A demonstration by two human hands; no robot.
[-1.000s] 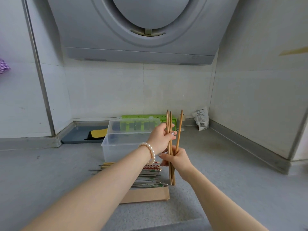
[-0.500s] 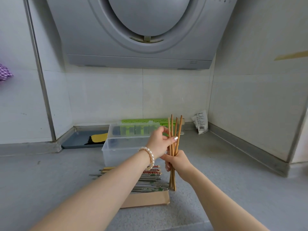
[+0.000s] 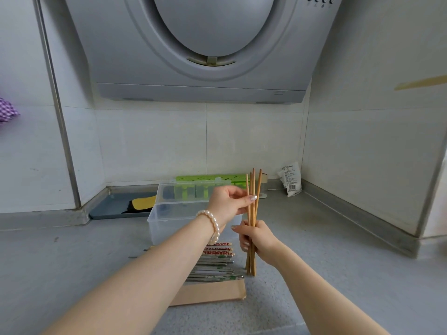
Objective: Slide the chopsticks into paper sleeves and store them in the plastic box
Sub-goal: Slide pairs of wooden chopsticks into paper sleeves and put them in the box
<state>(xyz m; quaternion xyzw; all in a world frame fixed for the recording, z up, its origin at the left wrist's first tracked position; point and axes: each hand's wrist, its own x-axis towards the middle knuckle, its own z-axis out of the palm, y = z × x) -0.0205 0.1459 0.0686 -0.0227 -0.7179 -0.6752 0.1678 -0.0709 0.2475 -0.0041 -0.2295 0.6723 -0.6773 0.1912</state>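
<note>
While the right hand [image 3: 260, 240] clenches around their lower half, four or so slim wooden chopsticks [image 3: 253, 204] stand nearly upright just right of the frame's centre. They are plain, light brown and bare. Their long axis runs up and down the picture: the lower tips rest on the grey counter [image 3: 338, 250] and the upper ends fan apart a little, pointing toward the range hood [image 3: 205, 56] at the top of the frame. The left hand [image 3: 228, 204], a pearl bracelet [image 3: 211, 226] on its wrist, pinches one of the sticks partway up between thumb and fingers.

Left of the standing bundle, toward lower centre, a heap of other chopsticks [image 3: 215, 264] lies flat with its long axis running left to right; some look metallic and some have red patterned ends. A brown paper sleeve [image 3: 210, 292] lies flat just below that heap, also lengthwise across the frame. Behind the hands, the clear plastic box [image 3: 169, 221] sits open, its lid tipped back. A green rack [image 3: 208, 178] stands behind it against the tiled wall.
</note>
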